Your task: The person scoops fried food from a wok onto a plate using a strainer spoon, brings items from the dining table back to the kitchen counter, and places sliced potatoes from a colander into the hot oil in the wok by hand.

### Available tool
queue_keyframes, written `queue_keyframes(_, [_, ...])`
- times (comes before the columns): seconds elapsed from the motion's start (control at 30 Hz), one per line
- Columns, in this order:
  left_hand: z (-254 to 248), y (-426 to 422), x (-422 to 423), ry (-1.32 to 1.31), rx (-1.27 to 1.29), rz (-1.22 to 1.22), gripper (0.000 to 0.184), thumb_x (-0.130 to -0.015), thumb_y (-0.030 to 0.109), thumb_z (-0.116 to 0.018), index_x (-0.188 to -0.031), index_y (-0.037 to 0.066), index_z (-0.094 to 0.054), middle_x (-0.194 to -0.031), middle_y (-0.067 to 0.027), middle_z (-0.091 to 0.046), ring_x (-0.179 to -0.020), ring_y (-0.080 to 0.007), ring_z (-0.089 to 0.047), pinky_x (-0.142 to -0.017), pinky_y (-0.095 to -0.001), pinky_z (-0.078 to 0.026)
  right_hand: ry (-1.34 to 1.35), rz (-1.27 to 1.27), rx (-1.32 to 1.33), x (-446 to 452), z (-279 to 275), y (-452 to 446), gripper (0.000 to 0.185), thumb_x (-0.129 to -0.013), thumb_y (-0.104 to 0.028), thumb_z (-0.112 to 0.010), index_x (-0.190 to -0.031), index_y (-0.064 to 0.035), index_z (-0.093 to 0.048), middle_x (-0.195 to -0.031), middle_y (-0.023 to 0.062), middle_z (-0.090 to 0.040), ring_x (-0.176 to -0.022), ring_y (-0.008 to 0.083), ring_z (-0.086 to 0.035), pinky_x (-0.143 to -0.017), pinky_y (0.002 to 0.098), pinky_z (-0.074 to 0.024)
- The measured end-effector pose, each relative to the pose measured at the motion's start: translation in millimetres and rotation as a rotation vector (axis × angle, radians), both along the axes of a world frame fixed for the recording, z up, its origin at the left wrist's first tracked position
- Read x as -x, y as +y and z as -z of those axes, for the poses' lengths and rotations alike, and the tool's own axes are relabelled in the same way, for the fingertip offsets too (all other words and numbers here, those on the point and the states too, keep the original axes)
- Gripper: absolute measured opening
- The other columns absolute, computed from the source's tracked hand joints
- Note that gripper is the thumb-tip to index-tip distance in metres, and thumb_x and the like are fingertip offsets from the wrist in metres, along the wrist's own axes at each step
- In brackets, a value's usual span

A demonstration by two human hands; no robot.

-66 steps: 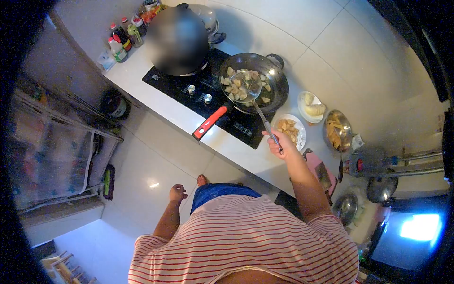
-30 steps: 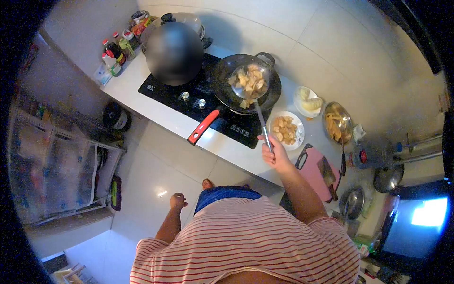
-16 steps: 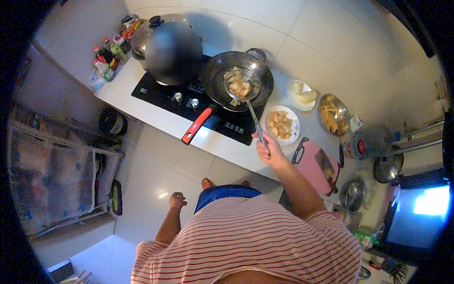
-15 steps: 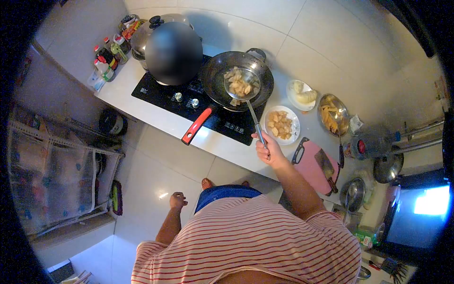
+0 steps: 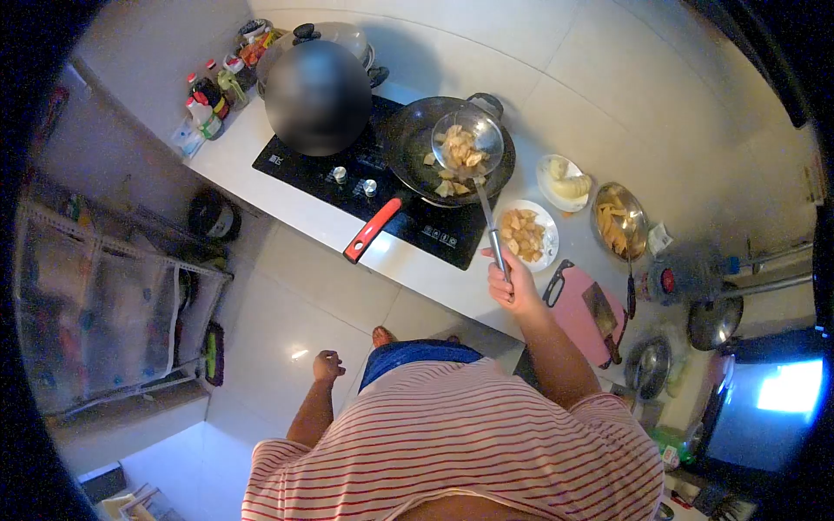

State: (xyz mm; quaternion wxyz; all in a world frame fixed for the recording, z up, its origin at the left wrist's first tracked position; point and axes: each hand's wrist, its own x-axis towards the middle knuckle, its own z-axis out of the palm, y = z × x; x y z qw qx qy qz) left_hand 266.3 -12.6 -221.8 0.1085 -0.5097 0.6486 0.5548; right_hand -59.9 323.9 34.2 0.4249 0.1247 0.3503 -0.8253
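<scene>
My right hand (image 5: pixel 514 285) is wrapped around the metal handle of a skimmer (image 5: pixel 486 211). The skimmer's round bowl is over the right part of a dark wok (image 5: pixel 407 154) and holds pale golden food chunks (image 5: pixel 460 148). A few more chunks lie in the wok below. The wok has a red handle (image 5: pixel 373 229) that points toward me, and neither hand touches it. Near my right hand is a white plate (image 5: pixel 549 252) with browned chunks on it. My left hand (image 5: pixel 327 366) hangs at my side above the floor, holding nothing, its fingers loosely bent.
The wok sits on a black cooktop (image 5: pixel 452 236) beside a lidded pot (image 5: pixel 347 42), partly blurred. Bottles (image 5: pixel 205 117) stand at the left. To the right are a plate with pale pieces (image 5: pixel 565 180), a pan of yellow strips (image 5: pixel 618 221), and a pink cutting board (image 5: pixel 575 317) with a cleaver (image 5: pixel 601 314).
The skimmer with its chunks has risen a little and moved right within the wok, uncovering chunks below. The whole view has shifted slightly. My left hand stays at my side.
</scene>
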Motion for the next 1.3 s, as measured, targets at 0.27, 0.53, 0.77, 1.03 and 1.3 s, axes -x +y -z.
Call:
queue_keyframes(0.27, [-20.8, 10.7, 12.6, -0.010, -0.075, -0.065, 0.023, -0.076, 0.014, -0.055, -0.093, -0.001, -0.056, -0.071, -0.0127, -0.064, -0.048, -0.0193, -0.061, -0.044, -0.0295, -0.050, -0.010, -0.035, 0.057, 3.3, 23.5, -1.0, 0.034, -0.091, -0.036, -0.037, -0.103, -0.0065, -0.049, -0.048, -0.0028, -0.037, -0.032, 0.0058, -0.030, -0.026, 0.0208, -0.0253])
queue_keyframes(0.53, [-24.6, 7.0, 19.0, -0.027, -0.050, 0.005, 0.021, -0.079, 0.012, -0.051, -0.095, -0.002, -0.054, -0.073, -0.0157, -0.062, -0.048, -0.0205, -0.060, -0.043, -0.0294, -0.050, -0.026, 0.026, 0.026, 4.8, 25.4, 2.0, 0.034, -0.091, -0.036, -0.037, -0.101, -0.0057, -0.050, -0.049, -0.0024, -0.037, -0.031, 0.0058, -0.030, -0.026, 0.0210, -0.0255])
queue_keyframes(0.77, [-20.7, 4.6, 21.8, 0.034, -0.102, -0.027, 0.021, -0.079, 0.011, -0.051, -0.095, -0.002, -0.054, -0.073, -0.0165, -0.062, -0.048, -0.0207, -0.060, -0.044, -0.0295, -0.051, 0.021, 0.103, 0.007, -24.3, 5.3, 34.7, 0.035, -0.092, -0.035, -0.035, -0.102, -0.0045, -0.048, -0.048, -0.0027, -0.034, -0.030, 0.0070, -0.027, -0.025, 0.0229, -0.0246])
queue_keyframes(1.03, [-6.9, 8.6, 43.6, 0.043, -0.112, 0.074, 0.023, -0.080, 0.013, -0.052, -0.096, -0.003, -0.054, -0.074, -0.0160, -0.062, -0.049, -0.0222, -0.061, -0.043, -0.0302, -0.052, 0.073, 0.288, -0.556, -82.8, 25.5, 119.7, 0.037, -0.090, -0.040, -0.038, -0.102, -0.0064, -0.048, -0.049, -0.0007, -0.039, -0.028, 0.0082, -0.030, -0.025, 0.0235, -0.0261])
queue_keyframes(1.3, [-7.4, 20.4, 69.7, 0.008, -0.120, 0.106, 0.020, -0.081, 0.014, -0.053, -0.095, -0.001, -0.055, -0.072, -0.0147, -0.062, -0.046, -0.0210, -0.059, -0.042, -0.0307, -0.051, 0.154, 0.273, -1.102, -93.1, 39.2, 148.3, 0.030, -0.089, -0.034, -0.042, -0.096, -0.0059, -0.049, -0.049, 0.0011, -0.040, -0.030, 0.0105, -0.035, -0.026, 0.0257, -0.0287])
